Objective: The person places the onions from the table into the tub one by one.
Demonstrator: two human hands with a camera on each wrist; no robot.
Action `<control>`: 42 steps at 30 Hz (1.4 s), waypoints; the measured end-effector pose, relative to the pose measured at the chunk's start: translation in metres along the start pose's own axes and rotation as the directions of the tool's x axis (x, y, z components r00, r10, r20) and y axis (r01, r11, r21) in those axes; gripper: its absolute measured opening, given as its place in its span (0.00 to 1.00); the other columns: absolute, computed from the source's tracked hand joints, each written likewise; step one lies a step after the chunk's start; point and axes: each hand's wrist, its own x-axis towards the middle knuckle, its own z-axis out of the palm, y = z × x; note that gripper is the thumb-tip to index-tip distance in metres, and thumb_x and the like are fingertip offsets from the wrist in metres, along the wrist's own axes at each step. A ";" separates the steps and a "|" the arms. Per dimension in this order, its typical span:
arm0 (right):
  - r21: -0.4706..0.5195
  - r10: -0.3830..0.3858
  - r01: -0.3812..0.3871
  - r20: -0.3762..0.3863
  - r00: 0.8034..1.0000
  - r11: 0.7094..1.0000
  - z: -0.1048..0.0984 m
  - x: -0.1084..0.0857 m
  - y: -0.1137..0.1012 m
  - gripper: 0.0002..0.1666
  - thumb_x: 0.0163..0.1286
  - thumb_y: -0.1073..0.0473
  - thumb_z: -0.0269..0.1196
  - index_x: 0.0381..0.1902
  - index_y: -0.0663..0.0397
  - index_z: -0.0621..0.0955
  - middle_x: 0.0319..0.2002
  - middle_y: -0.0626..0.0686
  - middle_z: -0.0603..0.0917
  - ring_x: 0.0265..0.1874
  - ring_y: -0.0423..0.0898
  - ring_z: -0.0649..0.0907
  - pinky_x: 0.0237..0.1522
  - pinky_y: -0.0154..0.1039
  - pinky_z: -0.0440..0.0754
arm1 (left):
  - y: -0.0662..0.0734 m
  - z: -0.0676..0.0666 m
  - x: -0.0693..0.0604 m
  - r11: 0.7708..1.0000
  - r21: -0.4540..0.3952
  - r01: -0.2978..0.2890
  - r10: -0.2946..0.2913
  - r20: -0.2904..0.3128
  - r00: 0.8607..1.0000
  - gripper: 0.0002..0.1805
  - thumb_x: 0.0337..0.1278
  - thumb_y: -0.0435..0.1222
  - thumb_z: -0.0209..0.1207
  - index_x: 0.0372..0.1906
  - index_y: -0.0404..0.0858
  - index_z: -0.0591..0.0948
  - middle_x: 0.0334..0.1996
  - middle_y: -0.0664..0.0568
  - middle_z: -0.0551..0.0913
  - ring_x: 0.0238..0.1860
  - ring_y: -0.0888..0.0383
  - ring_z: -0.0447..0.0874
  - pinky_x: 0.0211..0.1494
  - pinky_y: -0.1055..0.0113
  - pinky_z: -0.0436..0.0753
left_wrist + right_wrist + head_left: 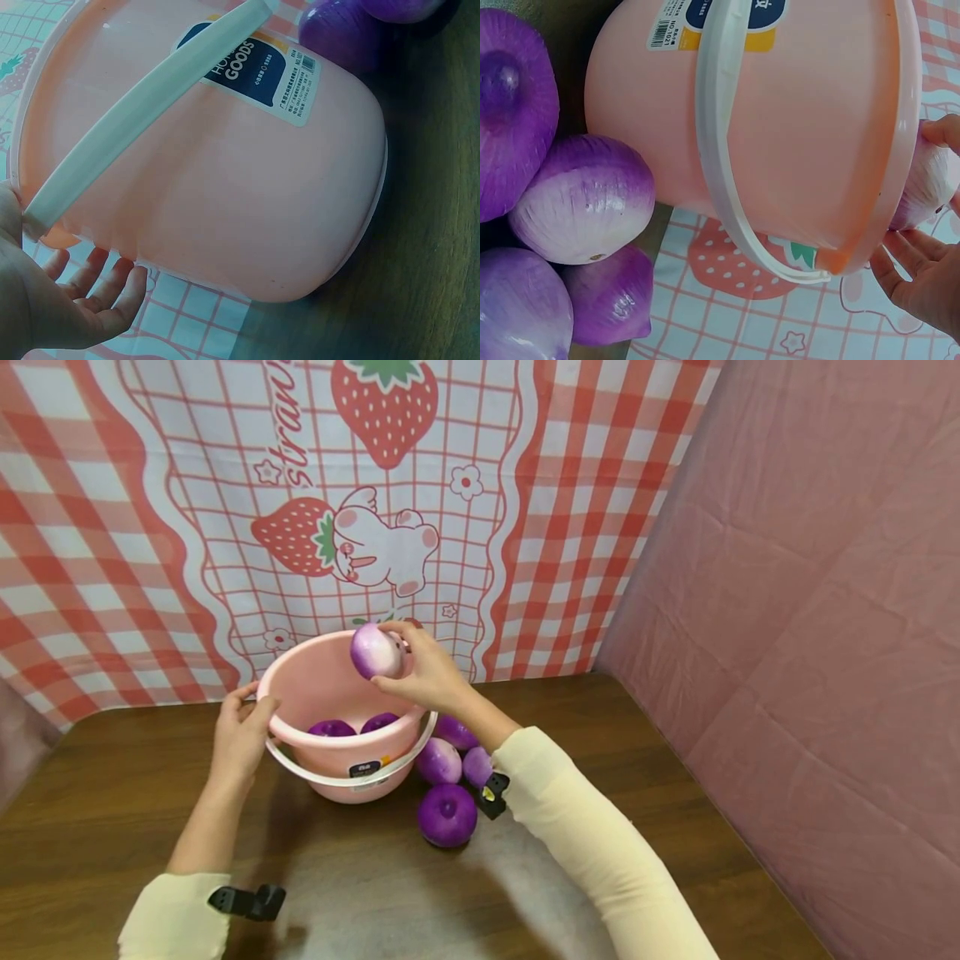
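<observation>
A pink bucket (352, 768) with a white handle (142, 112) stands on the table, tilted slightly toward me in the head view. My left hand (242, 735) holds its left rim, thumb over the edge and fingers along the outside. Over the bucket's mouth, at the right rim, my right hand (423, 672) grips a purple-and-white onion (372, 652) between thumb and fingers. Two dark purple onions (332, 727) show inside the bucket; its floor is partly hidden by the front wall. In the right wrist view the rim covers part of the held onion (928, 184).
Beside the bucket's right side several onions lie together on the wooden table (615, 760), among them a dark purple one (447, 816) in front and a paler one (439, 762). A strawberry-print cloth (480, 527) hangs behind; a pink cloth (810, 610) hangs at right.
</observation>
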 end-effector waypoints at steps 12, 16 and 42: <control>-0.028 0.000 0.000 0.008 1.000 1.000 0.008 0.003 -0.003 0.42 0.52 0.53 0.71 0.64 0.46 0.66 0.58 0.55 0.73 0.52 0.48 0.76 0.47 0.37 0.80 | -0.001 0.000 0.000 1.000 -0.004 0.009 -0.009 -0.008 1.000 0.29 0.60 0.38 0.50 0.66 0.36 0.60 0.40 0.53 0.70 0.30 0.70 0.76 0.30 0.80 0.83; -0.029 0.014 -0.013 0.018 1.000 0.999 0.010 0.004 -0.003 0.42 0.53 0.51 0.70 0.64 0.43 0.66 0.57 0.55 0.74 0.52 0.47 0.75 0.46 0.36 0.80 | -0.001 0.000 0.000 1.000 -0.001 0.009 -0.009 -0.009 1.000 0.30 0.60 0.38 0.50 0.66 0.36 0.60 0.41 0.53 0.70 0.30 0.70 0.77 0.29 0.80 0.83; -0.111 -0.002 0.003 0.013 1.000 0.994 0.027 0.016 -0.008 0.42 0.51 0.49 0.71 0.63 0.43 0.67 0.54 0.52 0.77 0.50 0.45 0.76 0.47 0.33 0.78 | -0.003 0.000 0.003 1.000 0.017 0.014 -0.013 -0.015 1.000 0.30 0.61 0.40 0.50 0.67 0.37 0.59 0.42 0.52 0.71 0.27 0.72 0.76 0.27 0.80 0.82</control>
